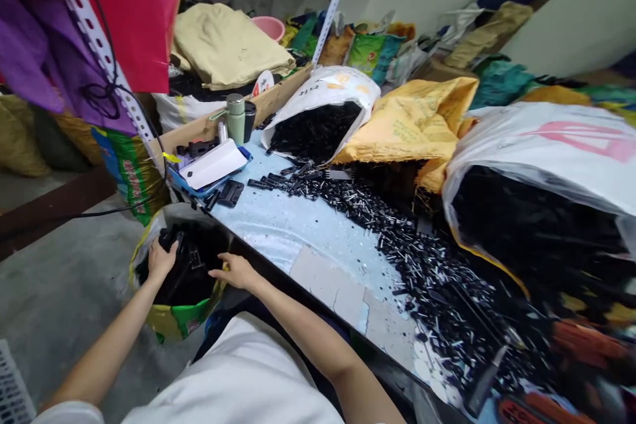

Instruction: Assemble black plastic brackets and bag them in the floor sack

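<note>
An open woven sack (191, 313) with a green and yellow print stands on the floor at the left of the bench. Black plastic parts (191, 271) fill it, too dark to tell their exact kind. My left hand (161, 262) reaches into its mouth, fingers and thumb closed on a black plastic part (175, 276). At the right side of the mouth is my right hand (239, 271), its fingers apart and nothing in them. It is close to the rim; whether it touches the rim I cannot tell.
Small black parts and metal pins (377, 215) lie heaped along the bench (273, 218). Behind them lie a white sack (342, 83), a yellow sack (412, 112) and another white sack (561, 152). A blue tray (199, 191), a green flask (235, 120) and a screwdriver (484, 384) are also there.
</note>
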The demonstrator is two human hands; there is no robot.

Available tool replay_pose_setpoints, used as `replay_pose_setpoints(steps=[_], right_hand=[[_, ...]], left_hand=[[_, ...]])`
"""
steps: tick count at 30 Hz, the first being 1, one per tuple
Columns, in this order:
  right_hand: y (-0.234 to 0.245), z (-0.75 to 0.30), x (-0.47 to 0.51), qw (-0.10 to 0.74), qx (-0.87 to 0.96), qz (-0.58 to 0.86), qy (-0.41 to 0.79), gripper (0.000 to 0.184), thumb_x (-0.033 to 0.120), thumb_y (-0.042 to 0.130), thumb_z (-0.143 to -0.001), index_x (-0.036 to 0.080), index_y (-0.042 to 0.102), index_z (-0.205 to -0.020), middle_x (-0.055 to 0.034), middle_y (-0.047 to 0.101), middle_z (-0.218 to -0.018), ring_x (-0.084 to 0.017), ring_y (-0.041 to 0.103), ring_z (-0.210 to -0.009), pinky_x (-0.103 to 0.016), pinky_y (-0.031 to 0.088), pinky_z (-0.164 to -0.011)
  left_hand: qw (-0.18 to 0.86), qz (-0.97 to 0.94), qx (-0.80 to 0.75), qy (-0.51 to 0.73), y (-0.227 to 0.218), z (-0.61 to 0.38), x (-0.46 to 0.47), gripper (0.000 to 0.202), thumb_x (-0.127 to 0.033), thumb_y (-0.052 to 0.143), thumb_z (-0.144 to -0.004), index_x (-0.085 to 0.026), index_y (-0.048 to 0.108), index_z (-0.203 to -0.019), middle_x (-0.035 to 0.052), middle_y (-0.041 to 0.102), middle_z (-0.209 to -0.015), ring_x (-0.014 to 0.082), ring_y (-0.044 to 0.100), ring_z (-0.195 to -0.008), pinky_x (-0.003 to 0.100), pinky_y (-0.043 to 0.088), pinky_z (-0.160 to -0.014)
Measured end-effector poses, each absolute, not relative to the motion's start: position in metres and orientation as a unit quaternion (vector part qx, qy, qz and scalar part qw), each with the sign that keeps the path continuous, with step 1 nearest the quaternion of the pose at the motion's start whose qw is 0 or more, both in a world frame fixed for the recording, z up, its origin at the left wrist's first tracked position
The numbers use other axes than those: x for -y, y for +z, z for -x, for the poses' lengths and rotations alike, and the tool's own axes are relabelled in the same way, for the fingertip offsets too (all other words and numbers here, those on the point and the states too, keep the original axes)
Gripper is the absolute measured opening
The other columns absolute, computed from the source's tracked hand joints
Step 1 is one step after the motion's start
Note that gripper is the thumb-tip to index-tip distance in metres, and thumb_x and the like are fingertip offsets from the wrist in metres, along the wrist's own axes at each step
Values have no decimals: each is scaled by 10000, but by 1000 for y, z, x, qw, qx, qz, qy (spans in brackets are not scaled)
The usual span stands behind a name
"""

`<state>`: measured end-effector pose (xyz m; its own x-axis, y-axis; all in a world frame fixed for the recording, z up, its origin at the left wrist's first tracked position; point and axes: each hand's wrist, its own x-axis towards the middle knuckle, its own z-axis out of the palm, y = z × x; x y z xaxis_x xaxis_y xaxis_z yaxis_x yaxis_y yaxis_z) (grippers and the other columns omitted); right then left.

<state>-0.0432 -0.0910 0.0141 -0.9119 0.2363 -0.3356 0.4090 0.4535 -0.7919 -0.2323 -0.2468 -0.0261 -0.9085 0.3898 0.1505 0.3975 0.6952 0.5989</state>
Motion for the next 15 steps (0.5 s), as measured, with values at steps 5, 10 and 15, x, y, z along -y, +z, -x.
replay_pose_setpoints(steps=[5,10,15], right_hand=[[25,-25,59,21,-808,-200,-553,534,600,596,-750,212,633,-1115,-56,664,-1060,-234,637,-937,-342,494,-849],[38,-71,52,-76,-762,-249,-593,382,511,576,-810,240,654,-1067,-39,678,-1036,-215,643,-927,-333,517,-810],[32,-138,43,-219,-746,-353,-521,263,395,528,-873,193,684,-935,-52,701,-903,-185,659,-829,-284,522,-754]], left_hand=[[119,375,832,-390,-10,197,155,468,-380,446,-874,-98,447,-1247,199,493,-1265,267,433,-1239,433,339,-1046],[55,557,782,-274,18,174,21,443,-269,411,-878,-109,442,-1290,168,413,-1371,258,284,-1345,419,254,-1103],[-9,499,854,-148,15,193,-82,600,-296,416,-864,-96,294,-1417,196,228,-1490,345,115,-1395,546,114,-1101]])
